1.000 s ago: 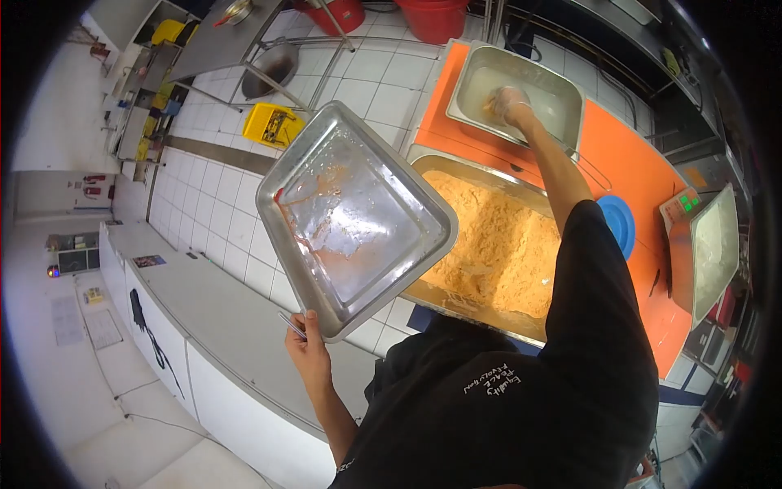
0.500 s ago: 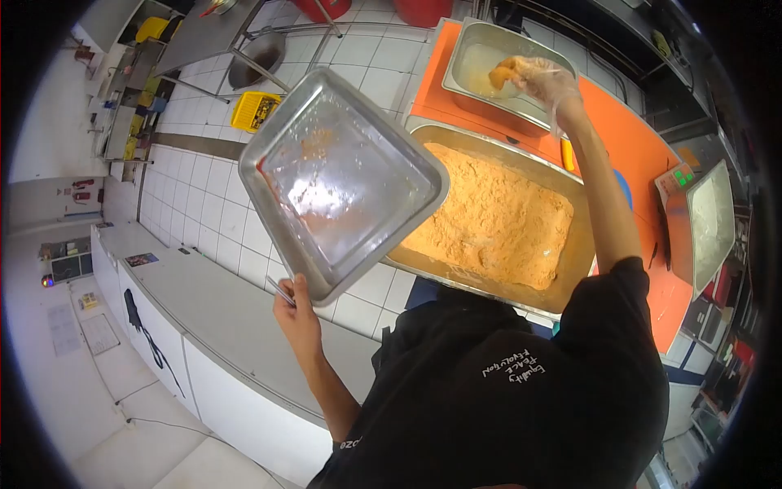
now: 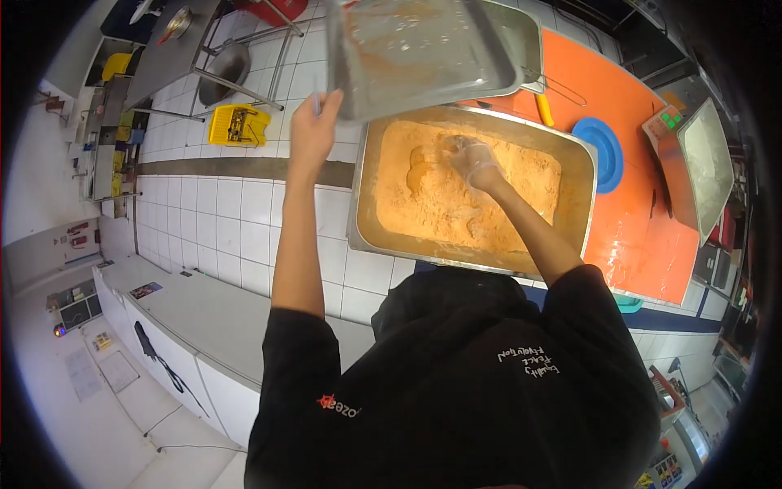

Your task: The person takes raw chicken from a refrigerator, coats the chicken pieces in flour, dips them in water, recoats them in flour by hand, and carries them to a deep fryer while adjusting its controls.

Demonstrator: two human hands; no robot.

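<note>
My left hand (image 3: 313,134) grips the near left corner of a square metal tray (image 3: 415,61), held raised and blurred by motion. The tray carries reddish smears and droplets. A thin, pale rod sticks up by the fingers of that hand; its kind is unclear. My right hand (image 3: 474,163), in a clear plastic glove, is down in the orange seasoned flour (image 3: 505,216) of a deep metal pan (image 3: 366,213). Its fingers look loosely apart, partly hidden by flour. Just left of them lies a lumpy piece of food (image 3: 420,173) on the flour.
Partly behind the tray is another metal pan (image 3: 521,41). On the orange table (image 3: 603,73) are a yellow handle (image 3: 544,110), a blue plate (image 3: 599,155) and a scale with green digits (image 3: 668,120) bearing a metal pan (image 3: 705,167). A yellow crate (image 3: 238,125) is at left.
My right hand has come from the back pan into the flour and let go of the food piece. My left hand has moved the tray up and away, over the back pan.
</note>
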